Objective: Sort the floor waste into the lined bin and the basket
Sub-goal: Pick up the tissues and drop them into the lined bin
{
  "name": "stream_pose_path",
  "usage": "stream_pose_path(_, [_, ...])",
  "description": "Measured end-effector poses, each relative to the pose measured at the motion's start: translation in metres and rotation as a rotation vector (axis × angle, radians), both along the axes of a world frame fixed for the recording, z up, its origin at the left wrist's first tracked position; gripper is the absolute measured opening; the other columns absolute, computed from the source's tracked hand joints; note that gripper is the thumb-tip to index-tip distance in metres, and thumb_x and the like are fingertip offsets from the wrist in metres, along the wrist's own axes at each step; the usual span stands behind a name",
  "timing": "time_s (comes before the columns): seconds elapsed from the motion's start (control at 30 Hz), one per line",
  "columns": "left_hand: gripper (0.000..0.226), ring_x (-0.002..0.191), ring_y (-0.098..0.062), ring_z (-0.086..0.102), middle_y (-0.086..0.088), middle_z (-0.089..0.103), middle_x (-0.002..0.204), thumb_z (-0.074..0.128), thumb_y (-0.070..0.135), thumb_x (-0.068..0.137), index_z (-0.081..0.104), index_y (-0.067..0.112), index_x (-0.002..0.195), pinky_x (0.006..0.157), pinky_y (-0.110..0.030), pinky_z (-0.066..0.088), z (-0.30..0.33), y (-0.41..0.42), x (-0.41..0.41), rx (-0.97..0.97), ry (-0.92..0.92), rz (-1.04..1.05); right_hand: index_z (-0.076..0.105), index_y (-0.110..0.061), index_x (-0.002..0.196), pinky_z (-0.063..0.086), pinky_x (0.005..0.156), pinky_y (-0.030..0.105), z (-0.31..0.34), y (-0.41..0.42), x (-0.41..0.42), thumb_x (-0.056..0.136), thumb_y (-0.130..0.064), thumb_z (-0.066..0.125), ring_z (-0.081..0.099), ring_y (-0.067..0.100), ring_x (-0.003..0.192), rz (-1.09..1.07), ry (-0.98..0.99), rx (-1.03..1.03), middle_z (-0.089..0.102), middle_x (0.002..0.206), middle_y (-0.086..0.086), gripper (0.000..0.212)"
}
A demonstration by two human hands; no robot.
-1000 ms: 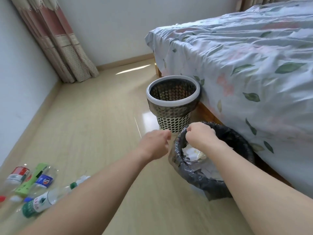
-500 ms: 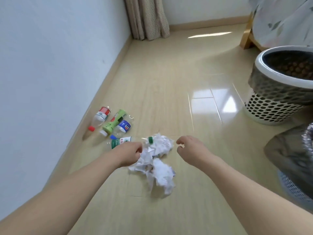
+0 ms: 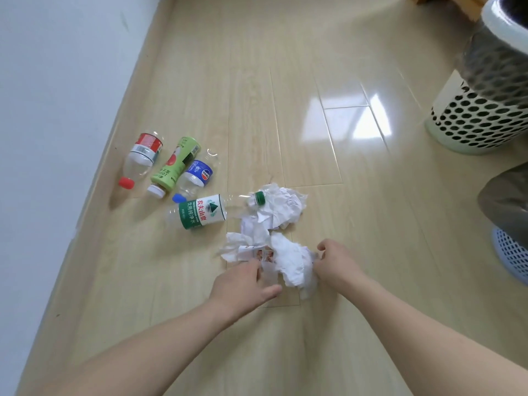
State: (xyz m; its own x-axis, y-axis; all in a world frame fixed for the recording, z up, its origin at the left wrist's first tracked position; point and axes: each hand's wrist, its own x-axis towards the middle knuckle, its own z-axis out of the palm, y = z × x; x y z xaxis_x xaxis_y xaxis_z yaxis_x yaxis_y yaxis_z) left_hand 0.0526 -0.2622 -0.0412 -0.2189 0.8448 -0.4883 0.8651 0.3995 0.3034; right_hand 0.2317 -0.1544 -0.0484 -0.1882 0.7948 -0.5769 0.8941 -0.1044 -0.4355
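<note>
White crumpled paper [image 3: 290, 260] lies in a heap on the wooden floor, and a second wad [image 3: 281, 207] sits just beyond it. My right hand [image 3: 335, 264] curls its fingers into the right side of the near heap. The fingertips of my left hand [image 3: 243, 284] touch the heap's left edge, with the thumb spread out to the right. Several empty plastic bottles lie to the left: a green-labelled water bottle [image 3: 203, 212], a blue-labelled one [image 3: 197, 175], a green one [image 3: 177, 164] and a red-capped one [image 3: 141, 155].
A perforated white basket [image 3: 480, 124] stands at the upper right. The bin with the dark liner [image 3: 508, 204] and blue mesh wall pokes in at the right edge. A white wall runs along the left.
My view swung from the two bins down to the floor waste. Both hands left the lined bin, dropped to the paper heap and closed in on it from either side.
</note>
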Motion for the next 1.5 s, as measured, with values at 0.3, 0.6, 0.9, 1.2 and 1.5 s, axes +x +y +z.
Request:
stream_pose_path(0.3, [0.022, 0.095, -0.025, 0.061, -0.002, 0.064, 0.102, 0.035, 0.025, 0.096, 0.049, 0.019, 0.111, 0.073, -0.033, 0.045, -0.025, -0.011, -0.005, 0.123, 0.178, -0.227, 0.052, -0.018, 0.083, 0.039, 0.068, 0.029, -0.012, -0.002, 0.001, 0.096, -0.048, 0.044, 0.057, 0.025, 0.087, 0.095, -0.074, 0.104, 0.061, 0.100, 0.007, 0.034])
stream_pose_path(0.6, [0.015, 0.075, -0.025, 0.052, 0.003, 0.052, 0.077, 0.037, 0.026, 0.092, 0.042, 0.019, 0.080, 0.058, -0.032, 0.031, -0.002, -0.017, -0.027, -0.021, -0.031, -0.081, 0.044, -0.017, 0.079, 0.031, 0.057, 0.030, 0.022, -0.001, 0.010, 0.097, -0.044, 0.028, 0.047, 0.021, 0.072, 0.343, -0.135, 0.316, 0.053, 0.083, 0.000, 0.037])
stream_pose_path(0.9, [0.016, 0.067, -0.019, 0.051, 0.002, 0.057, 0.073, 0.043, 0.022, 0.091, 0.049, 0.017, 0.076, 0.059, -0.031, 0.039, 0.085, 0.028, 0.005, 0.094, -0.191, 0.021, 0.049, -0.015, 0.077, 0.034, 0.056, 0.029, 0.132, 0.023, 0.044, 0.087, -0.019, 0.047, 0.045, 0.021, 0.067, 0.397, 0.125, 0.449, 0.051, 0.073, -0.004, 0.010])
stream_pose_path(1.2, [0.012, 0.058, -0.017, 0.051, -0.004, 0.062, 0.070, 0.047, 0.011, 0.091, 0.055, 0.011, 0.082, 0.054, -0.023, 0.040, 0.204, 0.119, 0.136, 0.268, -0.486, -0.043, 0.059, -0.012, 0.075, 0.045, 0.056, 0.026, 0.244, 0.096, 0.185, 0.081, -0.022, 0.058, 0.054, 0.015, 0.060, 0.170, 0.017, 0.368, 0.062, 0.069, 0.002, 0.011])
stream_pose_path(1.5, [0.017, 0.069, -0.017, 0.050, -0.002, 0.057, 0.076, 0.046, 0.019, 0.090, 0.052, 0.013, 0.075, 0.060, -0.028, 0.040, 0.228, 0.219, 0.372, 0.321, -0.331, -0.383, 0.055, -0.007, 0.077, 0.046, 0.059, 0.028, 0.230, 0.123, 0.386, 0.088, -0.022, 0.051, 0.055, 0.025, 0.061, -0.380, -0.019, 0.275, 0.060, 0.073, 0.009, 0.018])
